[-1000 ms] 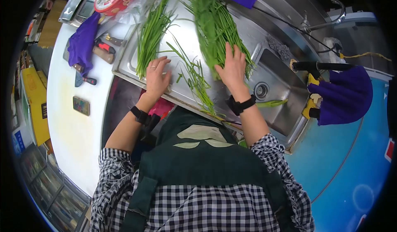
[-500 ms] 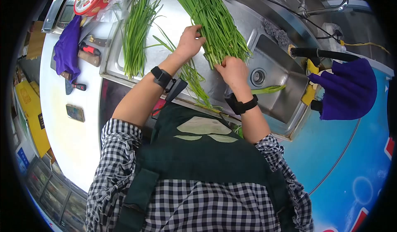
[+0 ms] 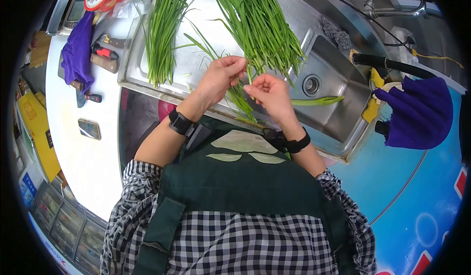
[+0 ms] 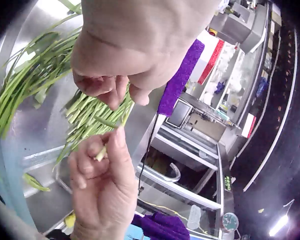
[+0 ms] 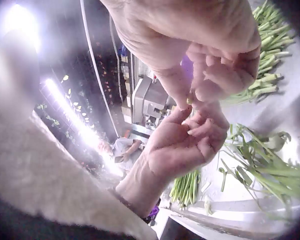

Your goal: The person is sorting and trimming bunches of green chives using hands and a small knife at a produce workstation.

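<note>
Both hands meet over the metal drainboard (image 3: pixel 201 29). The left hand (image 3: pixel 218 81) and the right hand (image 3: pixel 272 97) pinch a thin green stalk between thumb and fingers, their tips nearly together. In the left wrist view its pale end shows in the right hand (image 4: pixel 105 185). Just beyond the hands lies a large bunch of long green stalks (image 3: pixel 260 25), cut ends toward the person. A narrower bunch (image 3: pixel 164 34) lies to the left. Loose, thinner stalks (image 3: pixel 239 101) lie partly under the left hand.
On the right is a sink basin (image 3: pixel 333 113) with a drain (image 3: pixel 312 85) and a green leaf (image 3: pixel 319 101); a faucet (image 3: pixel 397 12) stands behind. The white table (image 3: pixel 88 172) at left holds a purple cloth (image 3: pixel 78 49), knives (image 3: pixel 104 63) and a phone (image 3: pixel 89 129).
The left hand has moved right from the left bunch, across to the right hand. The right hand has come off the large bunch, drawn nearer the body, and now pinches a stalk.
</note>
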The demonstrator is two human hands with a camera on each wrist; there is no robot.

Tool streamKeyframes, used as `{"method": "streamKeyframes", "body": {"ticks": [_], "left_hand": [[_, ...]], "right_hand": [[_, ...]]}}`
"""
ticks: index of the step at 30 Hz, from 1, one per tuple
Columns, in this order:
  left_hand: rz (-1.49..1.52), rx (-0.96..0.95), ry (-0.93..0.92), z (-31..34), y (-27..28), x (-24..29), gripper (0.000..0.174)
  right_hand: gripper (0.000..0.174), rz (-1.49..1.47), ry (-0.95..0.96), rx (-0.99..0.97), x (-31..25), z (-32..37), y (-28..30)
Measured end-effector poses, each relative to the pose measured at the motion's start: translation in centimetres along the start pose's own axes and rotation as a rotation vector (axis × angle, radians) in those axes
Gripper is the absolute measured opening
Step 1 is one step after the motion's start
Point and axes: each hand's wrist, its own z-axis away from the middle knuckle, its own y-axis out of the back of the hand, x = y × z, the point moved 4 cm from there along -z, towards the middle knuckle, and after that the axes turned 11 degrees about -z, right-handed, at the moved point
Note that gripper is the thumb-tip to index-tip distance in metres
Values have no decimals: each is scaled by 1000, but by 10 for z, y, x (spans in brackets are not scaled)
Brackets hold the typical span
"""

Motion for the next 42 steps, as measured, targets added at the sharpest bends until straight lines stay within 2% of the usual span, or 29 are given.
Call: {"method": "streamKeyframes", "body": {"ticks": [3,5,7,8,10,11,14,16,17,19,20,22,23,25,26,27,28,29,31,33,34,37,38,40,41,42], "left_hand": [[8,-73,-41,-8,4,-3,11],[8,-56,-45,-9,7,-4,9],[8,-41,-50,-8,9,-5,8],[3,-33,-51,-7,10,-6,8],[-4,-26,-48,-5,9,-9,7],[34,-7,-63,-5,9,-10,6],[61,29,-105,-5,16,-12,4],[53,44,-132,-4,22,-10,3],[117,63,-150,-4,26,-8,3],[182,81,-167,-4,35,-1,3],[168,78,-176,-5,40,3,4],[156,76,-184,1,41,15,5],[158,35,-207,6,39,22,6],[159,-9,-230,18,36,35,7],[187,-152,-323,27,33,43,9],[215,-293,-415,34,30,49,11],[217,-293,-412,36,31,49,11],[228,-347,-462,39,30,52,12],[239,-401,-514,40,29,53,13],[195,-217,-296,27,30,38,15],[197,-218,-297,22,31,33,15],[18,-8,-1,-1,39,-11,16],[23,-5,1,-6,43,-21,16],[29,-5,-11,-7,40,-22,15],[31,-6,-11,-9,38,-22,15],[54,20,-23,-11,36,-18,15]], "right_hand": [[16,86,-4,-48,10,-3,-6],[16,143,-27,-61,11,-3,-8],[16,-214,-149,-77,15,-6,-10],[16,-214,-149,-77,16,-8,-11],[17,-501,-224,9,22,-12,-11],[17,-502,-225,11,26,-13,-9],[17,-333,-211,41,40,-16,-3],[19,136,-127,-8,44,-16,-1],[19,136,-128,-8,50,-14,1],[21,539,-55,-114,53,-7,0],[21,539,-55,-114,54,-4,3],[20,826,-12,-418,46,7,-8],[20,827,-11,-418,44,8,-8],[13,1194,61,-376,39,9,-5],[13,1194,59,-372,34,5,-4],[15,1097,165,-153,19,-5,2],[18,992,266,63,5,-12,8],[18,992,265,63,1,-19,8],[15,985,469,290,-16,-27,11],[14,1091,486,313,-13,-38,9],[12,1196,500,334,-10,-42,8],[11,1035,496,356,-6,-48,16],[11,1038,493,352,-5,-46,17],[13,666,378,293,-6,-38,20],[13,669,377,294,-8,-32,17],[14,545,316,243,-8,-26,10]]}}
